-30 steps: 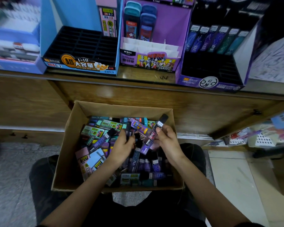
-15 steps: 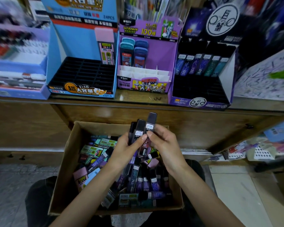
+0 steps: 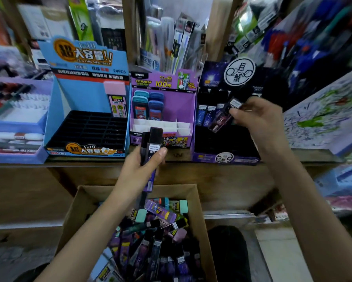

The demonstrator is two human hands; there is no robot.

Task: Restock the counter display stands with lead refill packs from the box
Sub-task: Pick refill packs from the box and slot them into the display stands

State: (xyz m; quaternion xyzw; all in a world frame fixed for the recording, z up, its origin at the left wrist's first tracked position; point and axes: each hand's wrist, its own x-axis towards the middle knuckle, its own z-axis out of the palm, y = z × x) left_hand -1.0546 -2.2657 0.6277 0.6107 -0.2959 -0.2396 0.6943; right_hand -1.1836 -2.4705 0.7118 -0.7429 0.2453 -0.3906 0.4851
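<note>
A cardboard box (image 3: 80,202) on my lap is full of mixed lead refill packs (image 3: 160,239). My left hand (image 3: 138,169) grips a small bunch of dark purple packs (image 3: 153,147) upright in front of the counter edge. My right hand (image 3: 254,117) pinches one dark purple pack (image 3: 224,115), tilted, over the dark purple display stand (image 3: 223,157) on the right, next to the few packs standing in its back row. A blue stand (image 3: 85,123) with black slots holds a single pink pack. The light purple stand (image 3: 162,110) in the middle holds a few blue packs.
The stands sit side by side on a wooden counter (image 3: 177,157). A pen tray (image 3: 14,119) is at far left, a printed board (image 3: 325,115) at right. Shelves of hanging stationery rise behind. A lower shelf with goods (image 3: 341,184) lies right of the box.
Both hands rose from the box. My right hand moved up and right with one pack to the dark purple stand. My left hand lifted its bunch to the counter edge. The view tilted up.
</note>
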